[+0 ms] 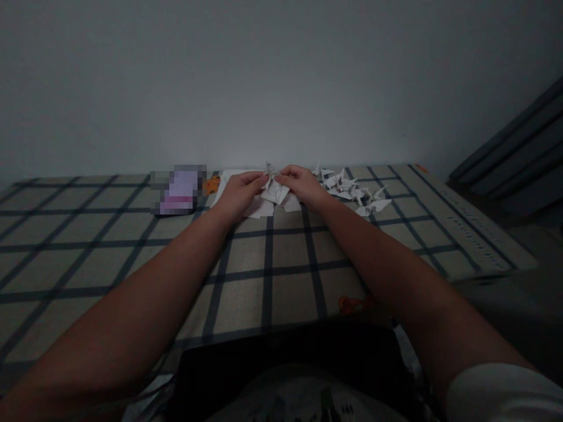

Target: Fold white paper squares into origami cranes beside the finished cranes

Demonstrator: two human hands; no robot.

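Straight out at the person's twelve o'clock, left hand (241,191) and right hand (304,183) pinch a crisp, creased paper piece (275,192), long axis roughly twelve-to-six, broad corner toward six; spiky paper cranes (349,189) lie at its three.

A room in a home is suggested, though which room cannot be told: the surface (285,249) is covered with a soft, pale checked cloth (88,231), printed with lettering (475,234) along its right-hand border, and is set against a plain, pale wall (281,82). The domestic air is strengthened by the folded paper birds (347,187) heaped near the wall and by a phone-like device (181,189), blurred by pixels, laid at the left. The whole place is dimly lit.
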